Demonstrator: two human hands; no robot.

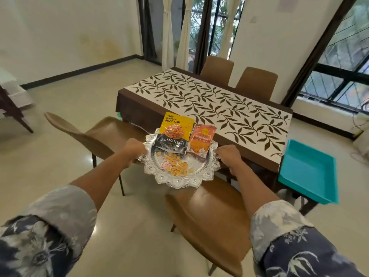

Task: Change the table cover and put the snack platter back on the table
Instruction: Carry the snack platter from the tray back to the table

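Observation:
I hold a silver snack platter [196, 179] with a scalloped rim in the air, above a brown chair and just short of the table's near edge. My left hand [133, 149] grips its left rim and my right hand [227, 155] grips its right rim. On the platter lie a yellow and black almonds packet [174, 132], an orange snack packet [201, 140] and loose orange snack pieces [177, 166]. The table beyond wears a white cover with a brown leaf pattern [209, 104] and dark brown borders.
Brown chairs stand around the table: one under the platter [209, 222], one to the left [95, 134], two at the far side [256, 81]. A teal tray [309, 172] sits off the table's right end. Windows and curtains line the back wall.

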